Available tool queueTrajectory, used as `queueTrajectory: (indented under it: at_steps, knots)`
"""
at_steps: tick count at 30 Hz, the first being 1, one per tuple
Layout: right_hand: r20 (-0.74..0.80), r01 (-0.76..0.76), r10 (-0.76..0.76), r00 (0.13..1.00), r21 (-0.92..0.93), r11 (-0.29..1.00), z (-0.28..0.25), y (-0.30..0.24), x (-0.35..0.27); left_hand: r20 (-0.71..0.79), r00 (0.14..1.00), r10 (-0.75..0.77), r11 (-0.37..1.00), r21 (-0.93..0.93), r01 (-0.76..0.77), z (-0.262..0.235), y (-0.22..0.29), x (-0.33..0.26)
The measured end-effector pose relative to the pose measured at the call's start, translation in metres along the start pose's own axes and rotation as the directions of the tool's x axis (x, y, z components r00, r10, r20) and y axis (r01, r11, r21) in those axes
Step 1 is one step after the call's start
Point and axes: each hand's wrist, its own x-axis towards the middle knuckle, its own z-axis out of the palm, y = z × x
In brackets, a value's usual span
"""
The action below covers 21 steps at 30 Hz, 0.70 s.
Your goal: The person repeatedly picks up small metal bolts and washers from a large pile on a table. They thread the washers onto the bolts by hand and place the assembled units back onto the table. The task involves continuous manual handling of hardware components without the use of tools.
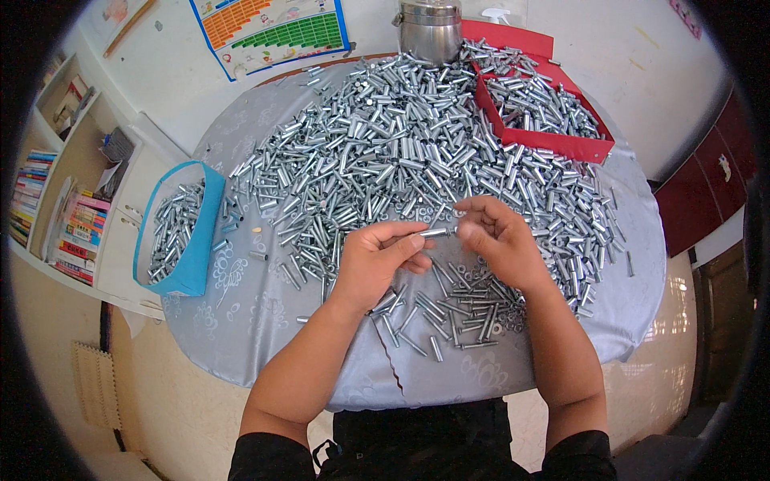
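Between my two hands lies a shiny metal expansion bolt [435,232], held roughly level above the table. My left hand [373,260] pinches its left end between thumb and fingers. At the other end, my right hand [504,247] is closed, thumb and fingertips at the bolt's tip; whether a small nut or washer sits there is hidden. Beneath and in front of my hands are loose long bolts [473,314] and metal sleeves [436,349]. Small washers and nuts [512,317] are scattered beside my right forearm.
A big heap of metal sleeves and bolts [385,136] covers the table's far side. A blue fabric bin [196,264] with such parts stands at left, a red box [553,143] at far right. Behind the heap is a steel pot [431,32]. A bookshelf [108,172] stands left.
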Motion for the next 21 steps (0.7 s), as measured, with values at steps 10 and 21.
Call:
queueTrajectory:
  at_steps: [10,21]
  knots:
    - [0.130,-0.027,0.041,0.991,-0.104,0.994,-0.012,0.003,0.001,0.005,1.000,0.009,1.000,-0.006,-0.009,0.000,-0.002,0.001]
    - [0.110,-0.018,0.026,0.994,-0.075,0.997,0.000,-0.004,-0.002,0.010,1.000,0.011,1.000,-0.011,-0.011,-0.001,-0.001,0.000]
